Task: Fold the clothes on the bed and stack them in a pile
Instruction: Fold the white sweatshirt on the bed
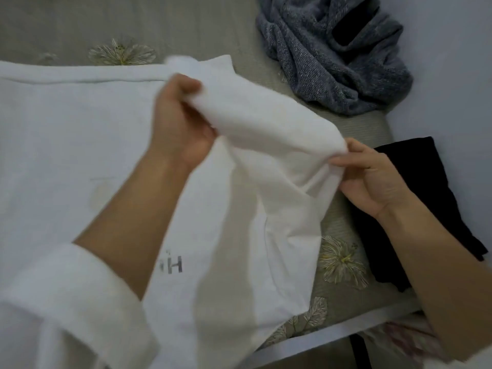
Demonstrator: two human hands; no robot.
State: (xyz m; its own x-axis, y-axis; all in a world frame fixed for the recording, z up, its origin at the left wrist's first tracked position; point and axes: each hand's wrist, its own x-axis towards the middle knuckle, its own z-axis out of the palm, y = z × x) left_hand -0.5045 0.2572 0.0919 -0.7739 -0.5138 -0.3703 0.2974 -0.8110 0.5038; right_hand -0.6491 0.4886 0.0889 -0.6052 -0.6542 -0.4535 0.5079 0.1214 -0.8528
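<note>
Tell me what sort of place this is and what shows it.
Probably a bedroom: a flower-patterned bed cover beside a plain wall, with clothes on it: a white shirt gripped by the left hand and right hand, a crumpled grey knit and a black garment.

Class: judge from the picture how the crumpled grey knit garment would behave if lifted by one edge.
Probably floppy: the grey knit garment lies in deep, soft folds on the bed. Likely heavier than the white shirt, since its weave looks thick. Unlikely to slip; the surface looks coarse.
</note>
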